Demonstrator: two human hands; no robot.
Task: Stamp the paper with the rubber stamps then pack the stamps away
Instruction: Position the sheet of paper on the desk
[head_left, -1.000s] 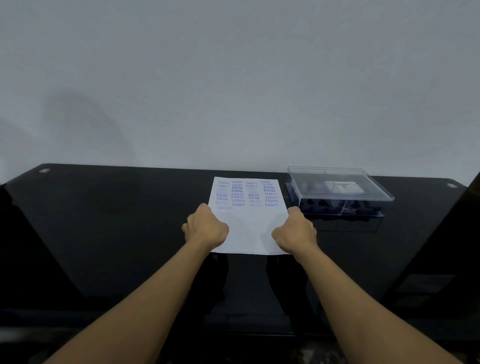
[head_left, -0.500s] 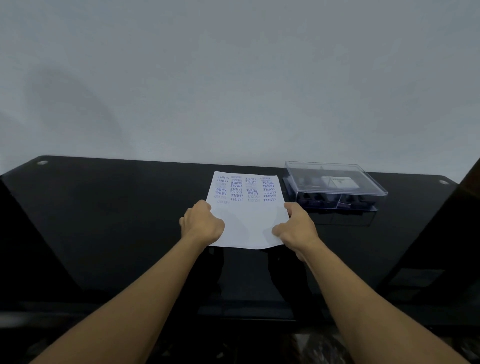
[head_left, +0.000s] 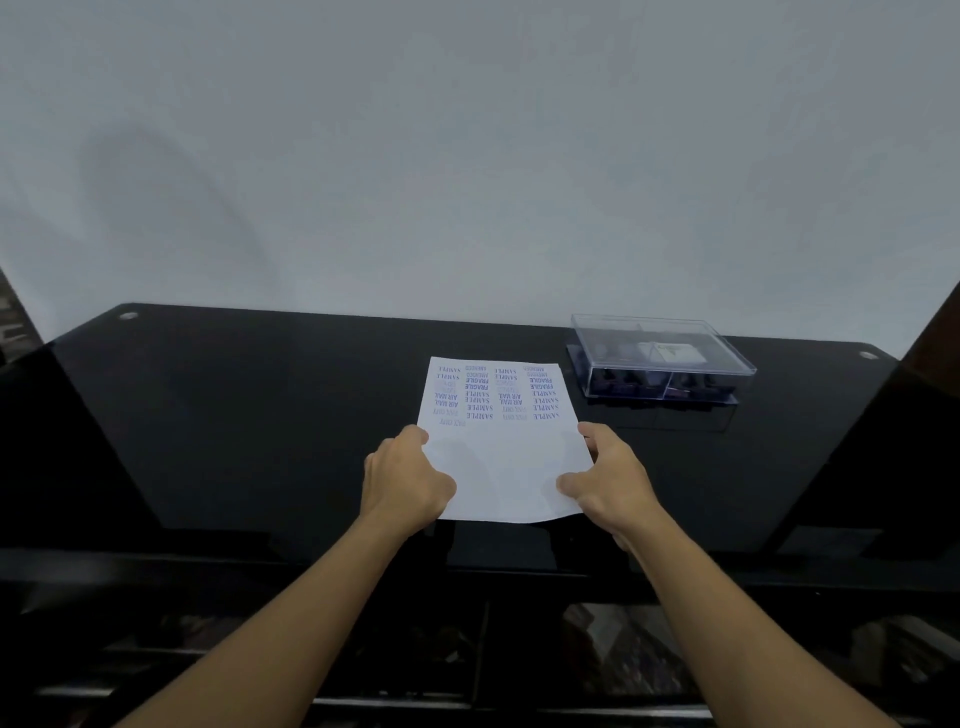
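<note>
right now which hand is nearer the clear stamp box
Right. The right hand grips the paper's right edge, on the side where the clear stamp box sits. The left hand holds the opposite edge, farther away.

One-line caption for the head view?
Both hands, left hand and right hand, grip a stamped paper beside the closed stamp box.

The light is dim and even, with a soft grey cast on the plain pale wall (head_left: 467, 156), where a faint shadow lies at the left. The glossy black glass table (head_left: 260, 415) reflects weakly. The wide lens bends the table's far edge and corners. The stamped print is slightly soft.
</note>
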